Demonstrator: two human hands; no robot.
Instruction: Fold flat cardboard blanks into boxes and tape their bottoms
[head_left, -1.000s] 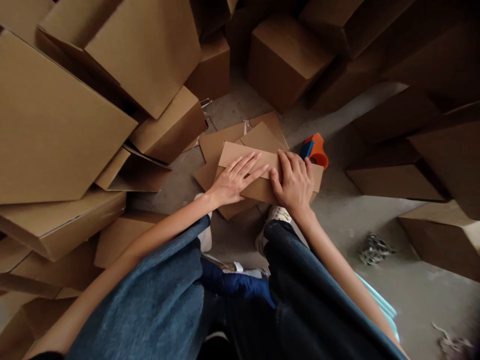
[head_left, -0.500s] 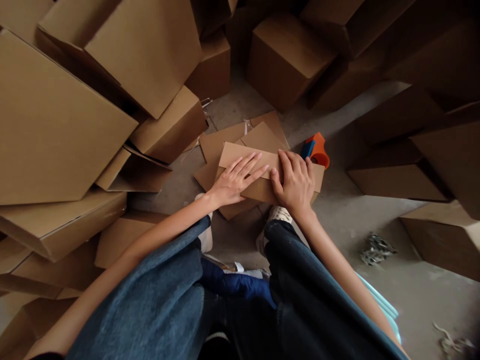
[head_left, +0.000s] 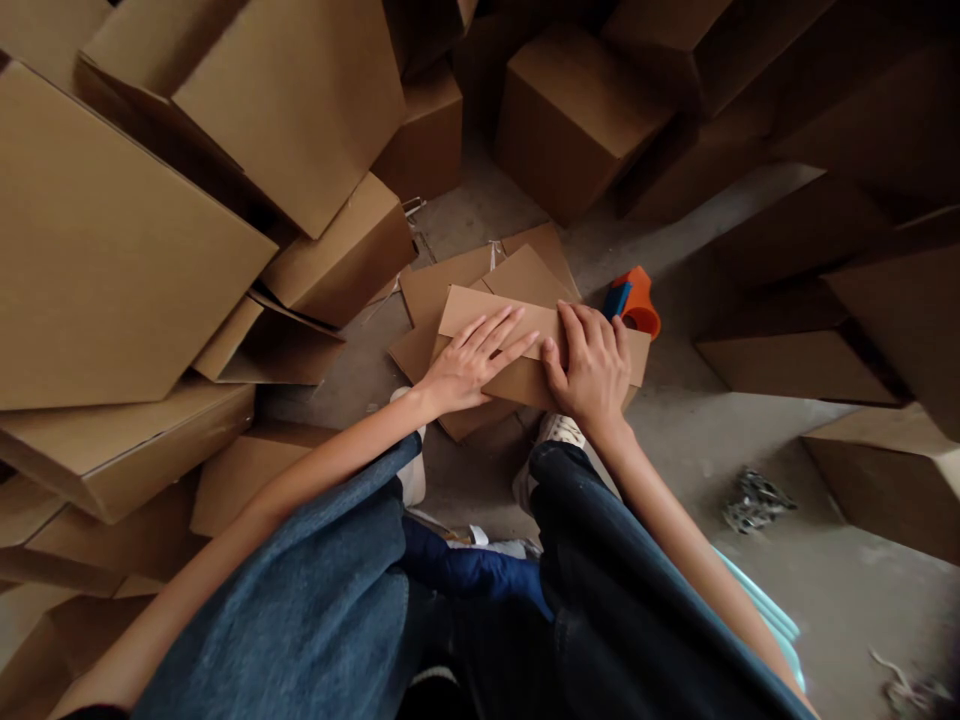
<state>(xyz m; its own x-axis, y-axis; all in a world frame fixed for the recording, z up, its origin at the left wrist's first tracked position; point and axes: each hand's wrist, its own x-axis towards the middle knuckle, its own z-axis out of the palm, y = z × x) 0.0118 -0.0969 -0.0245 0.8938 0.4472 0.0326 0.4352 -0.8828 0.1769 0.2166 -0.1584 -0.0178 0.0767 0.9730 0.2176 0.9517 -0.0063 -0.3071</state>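
Between my shoes a small cardboard box has its flaps folded over on top. My left hand lies flat on the left part of it, fingers spread across a flap. Over the right part rests my right hand, its fingers stretched toward the far edge and its thumb apart. Neither hand wraps round anything. Just beyond my right fingertips stands an orange and blue tape dispenser. Flat cardboard pieces lie under and behind the box.
Stacked cardboard boxes crowd the left side, and more boxes stand at the back and right. On the grey floor lie a crumpled patterned scrap, a pale turquoise object and a light string-like piece.
Both hands keep their places on the box. Apart from a very slight shift of the whole view, nothing visibly moves.
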